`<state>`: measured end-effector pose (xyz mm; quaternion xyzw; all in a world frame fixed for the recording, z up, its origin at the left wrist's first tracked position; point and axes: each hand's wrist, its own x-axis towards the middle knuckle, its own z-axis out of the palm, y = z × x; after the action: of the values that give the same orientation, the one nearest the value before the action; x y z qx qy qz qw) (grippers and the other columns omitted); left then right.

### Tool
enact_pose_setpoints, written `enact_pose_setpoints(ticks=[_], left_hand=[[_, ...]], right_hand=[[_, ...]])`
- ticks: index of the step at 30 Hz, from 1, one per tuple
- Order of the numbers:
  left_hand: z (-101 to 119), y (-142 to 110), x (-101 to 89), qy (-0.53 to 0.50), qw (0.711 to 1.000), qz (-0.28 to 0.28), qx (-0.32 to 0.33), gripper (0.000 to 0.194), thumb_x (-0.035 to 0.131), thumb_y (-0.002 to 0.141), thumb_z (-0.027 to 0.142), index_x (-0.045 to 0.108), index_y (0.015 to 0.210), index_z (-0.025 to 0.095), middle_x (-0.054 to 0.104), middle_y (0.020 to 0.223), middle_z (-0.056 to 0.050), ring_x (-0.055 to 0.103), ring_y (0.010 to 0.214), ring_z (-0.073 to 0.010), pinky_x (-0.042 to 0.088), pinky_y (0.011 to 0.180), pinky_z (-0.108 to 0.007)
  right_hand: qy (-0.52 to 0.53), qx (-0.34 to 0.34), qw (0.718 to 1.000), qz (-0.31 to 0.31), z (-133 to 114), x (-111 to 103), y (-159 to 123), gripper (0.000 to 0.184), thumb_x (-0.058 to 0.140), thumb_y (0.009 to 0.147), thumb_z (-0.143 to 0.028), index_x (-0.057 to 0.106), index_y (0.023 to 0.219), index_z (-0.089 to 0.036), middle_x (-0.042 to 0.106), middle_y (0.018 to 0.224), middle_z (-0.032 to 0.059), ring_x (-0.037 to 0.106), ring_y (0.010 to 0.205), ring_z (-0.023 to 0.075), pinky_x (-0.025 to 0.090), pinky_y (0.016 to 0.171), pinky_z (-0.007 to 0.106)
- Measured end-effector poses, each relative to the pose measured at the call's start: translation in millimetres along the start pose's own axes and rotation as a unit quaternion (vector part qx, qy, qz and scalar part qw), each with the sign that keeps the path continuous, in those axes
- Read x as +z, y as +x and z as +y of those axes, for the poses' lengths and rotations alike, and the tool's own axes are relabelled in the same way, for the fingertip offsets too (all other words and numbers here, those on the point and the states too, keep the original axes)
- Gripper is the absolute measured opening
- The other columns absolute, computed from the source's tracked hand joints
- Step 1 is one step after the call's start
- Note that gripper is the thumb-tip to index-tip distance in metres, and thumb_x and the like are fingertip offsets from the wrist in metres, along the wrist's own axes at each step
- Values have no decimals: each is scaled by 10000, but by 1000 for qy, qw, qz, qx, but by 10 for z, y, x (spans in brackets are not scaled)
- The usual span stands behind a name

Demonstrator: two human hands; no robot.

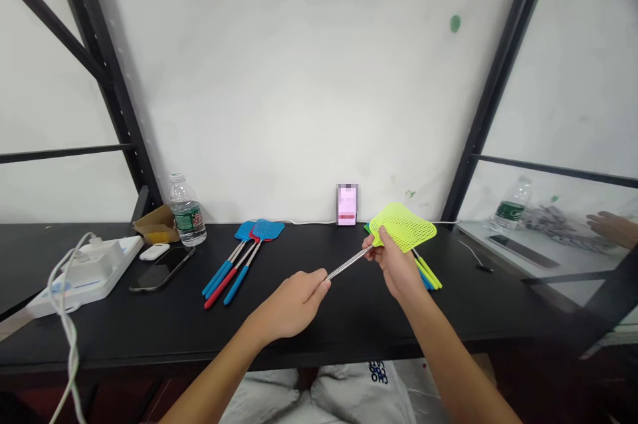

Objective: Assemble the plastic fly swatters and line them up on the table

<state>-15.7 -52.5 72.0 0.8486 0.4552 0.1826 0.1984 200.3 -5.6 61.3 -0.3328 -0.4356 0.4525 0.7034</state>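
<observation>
A yellow-green fly swatter (406,228) is held up over the black table, its metal rod slanting down to the left. My left hand (299,301) is wrapped round the lower end, hiding the handle. Up at the neck, my right hand (393,261) pinches the swatter where the rod meets the perforated head. On the table to the left lie several blue and red fly swatters (239,261), heads toward the wall. Behind my right hand, more swatters with yellow-green and blue handles (429,272) lie partly hidden.
A phone (347,205) stands against the wall. To the left are a water bottle (187,211), a cardboard box (158,224), a white earbud case (154,252), a dark phone (163,269) and a power strip (94,271) with cables. Black metal posts (491,85) flank the table (329,324).
</observation>
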Motion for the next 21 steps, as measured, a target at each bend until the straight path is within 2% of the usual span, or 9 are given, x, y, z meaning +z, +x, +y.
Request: enact_pose_setpoints(ticks=[3,7,11,16,21], left_hand=[[-50,13,0,-19,1000,-6,16,397,223,984,453,447,760,214,488,667,23,470,657,-142,330,614,-248],[-227,112,100,-3,999,36,19,365,240,986,406,427,744,207,483,668,22,463,624,-137,335,604,-248],[-353,207,240,42,996,74,11,292,284,980,335,459,787,204,571,808,-20,542,757,-164,374,671,-255],[-216,206,283,81,992,94,11,227,315,976,326,485,880,209,624,887,-48,592,806,-186,382,664,-259],[-148,197,247,73,991,110,26,247,282,991,321,499,919,226,658,844,-25,607,744,-173,375,643,-250]], right_hand=[[-9,-5,1000,5,54,14,-2,352,651,797,-504,617,718,-162,628,674,36,560,557,135,422,523,272],[-27,1,999,21,218,55,0,382,630,796,-531,599,688,-165,623,651,32,537,492,120,386,472,259],[-33,22,999,25,394,139,-30,387,618,794,-541,594,677,-173,606,588,24,530,478,122,373,456,251],[-27,36,999,-5,569,320,-190,405,560,822,-559,580,668,-185,564,523,6,519,463,131,372,445,254],[-110,79,991,-15,728,446,-355,434,562,822,-539,494,563,-197,500,469,-12,485,400,131,350,406,264]])
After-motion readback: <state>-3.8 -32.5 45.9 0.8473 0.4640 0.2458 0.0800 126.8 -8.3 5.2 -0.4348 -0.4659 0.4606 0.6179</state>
